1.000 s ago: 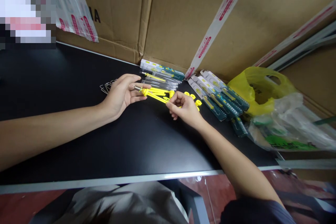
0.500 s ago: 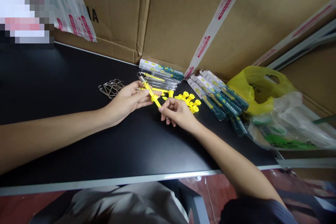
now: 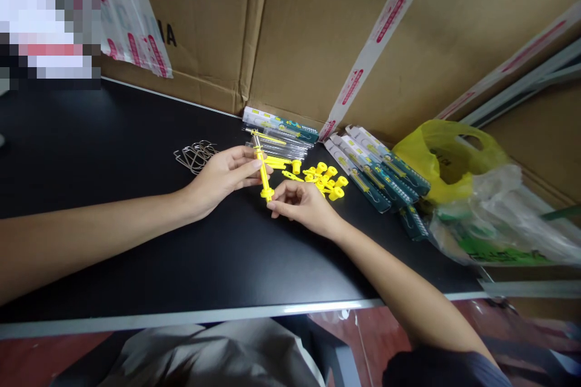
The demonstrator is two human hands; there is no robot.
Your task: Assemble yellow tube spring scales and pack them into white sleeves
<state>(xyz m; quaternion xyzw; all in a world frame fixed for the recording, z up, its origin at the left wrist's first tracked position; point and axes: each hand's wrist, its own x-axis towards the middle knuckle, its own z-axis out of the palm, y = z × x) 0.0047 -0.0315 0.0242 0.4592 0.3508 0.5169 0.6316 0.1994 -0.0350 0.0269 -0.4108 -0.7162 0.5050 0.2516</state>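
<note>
Between my hands is a yellow spring scale (image 3: 263, 176) with a metallic upper end, tilted slightly and held above the black table. My left hand (image 3: 227, 176) grips its upper part between thumb and fingers. At the lower end, by the yellow collar, my right hand (image 3: 302, 204) pinches the tip; its fingers hide whatever lies beyond. Behind the hands lie several clear tubes (image 3: 290, 148) and yellow rods (image 3: 276, 162). Several small yellow caps (image 3: 336, 193) are heaped just beyond my right hand. Bent metal wire hooks (image 3: 195, 156) form a pile left of my left hand.
Printed spring-scale boxes (image 3: 376, 172) are stacked to the right, and another box (image 3: 281, 123) lies along the back. A yellow plastic bag (image 3: 422, 145) and a clear bag (image 3: 499, 205) sit at the right end. Large cardboard cartons (image 3: 308, 30) wall off the table's rear.
The spring scale has turned more upright. Its lower yellow rod no longer sticks out as far past the collar, and my right hand has shifted slightly left and down.
</note>
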